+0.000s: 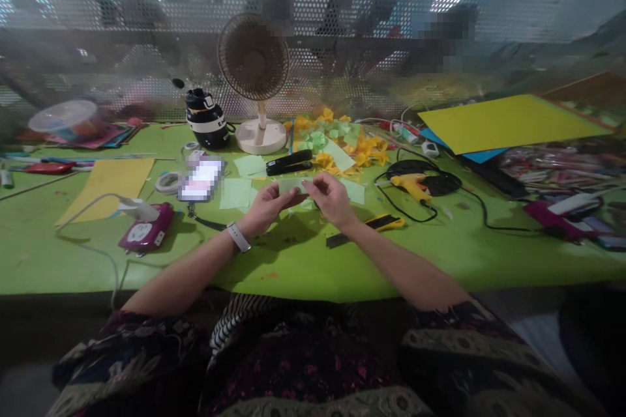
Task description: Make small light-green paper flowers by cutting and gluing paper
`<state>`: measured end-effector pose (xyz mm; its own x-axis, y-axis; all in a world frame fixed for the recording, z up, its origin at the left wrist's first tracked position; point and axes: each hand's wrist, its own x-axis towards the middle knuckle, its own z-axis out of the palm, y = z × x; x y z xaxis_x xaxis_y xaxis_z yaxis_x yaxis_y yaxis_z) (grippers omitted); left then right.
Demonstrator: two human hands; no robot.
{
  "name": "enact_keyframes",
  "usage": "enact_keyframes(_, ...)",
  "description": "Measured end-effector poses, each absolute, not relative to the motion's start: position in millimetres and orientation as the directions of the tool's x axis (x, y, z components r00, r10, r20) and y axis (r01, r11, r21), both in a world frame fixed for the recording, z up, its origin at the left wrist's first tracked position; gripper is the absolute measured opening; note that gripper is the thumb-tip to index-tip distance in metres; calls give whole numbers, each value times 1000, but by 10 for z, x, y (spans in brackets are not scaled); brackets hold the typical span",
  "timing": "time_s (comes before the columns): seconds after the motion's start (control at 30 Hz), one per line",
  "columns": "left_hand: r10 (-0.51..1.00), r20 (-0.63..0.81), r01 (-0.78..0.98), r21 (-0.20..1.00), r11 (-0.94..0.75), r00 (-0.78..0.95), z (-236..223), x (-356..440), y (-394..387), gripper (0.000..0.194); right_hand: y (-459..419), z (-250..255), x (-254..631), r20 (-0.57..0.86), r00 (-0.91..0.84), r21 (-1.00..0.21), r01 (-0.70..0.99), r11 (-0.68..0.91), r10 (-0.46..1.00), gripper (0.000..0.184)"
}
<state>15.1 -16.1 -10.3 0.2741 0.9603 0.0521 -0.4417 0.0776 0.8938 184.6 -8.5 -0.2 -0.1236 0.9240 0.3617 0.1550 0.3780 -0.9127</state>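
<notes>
Between my two hands is a small piece of pale green paper (290, 185), held above the table. The fingers of my left hand (268, 206) pinch its left side, and a watch with a pale strap circles that wrist. My right hand (333, 198) grips the right end with thumb and forefinger. Just beyond the paper lies a black stapler (289, 161). Green paper squares (235, 193) rest to the left. Under my right forearm is a yellow and black utility knife (386, 221), its blade end pointing left.
Behind the stapler sits a heap of yellow and green folded paper pieces (364, 148). A fan (261, 137) and a black bottle (208, 124) stand at the back. To the right are a yellow glue gun (411, 186) with its cord and yellow sheets (518, 124). A purple power strip (149, 229) lies left.
</notes>
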Motion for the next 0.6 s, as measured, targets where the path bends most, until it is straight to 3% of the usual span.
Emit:
enact_keyframes(0.13,966,49,-413,909,63,255,-72,152,-166,37,-63,-7,1855,329,-74,-936,106,335,941,47)
enact_keyframes(0.3,975,69,-409,912,25,213,-73,154,-157,48,-35,-30,1866,200,-114,-971,110,213,973,46)
enact_keyframes(0.5,978,49,-353,935,27,203,-69,150,-171,51,-39,-40,1868,340,-134,-915,183,360,931,43)
enact_keyframes(0.6,969,19,-254,966,46,248,-83,103,-152,47,1,-27,1890,338,-123,-918,177,355,933,44)
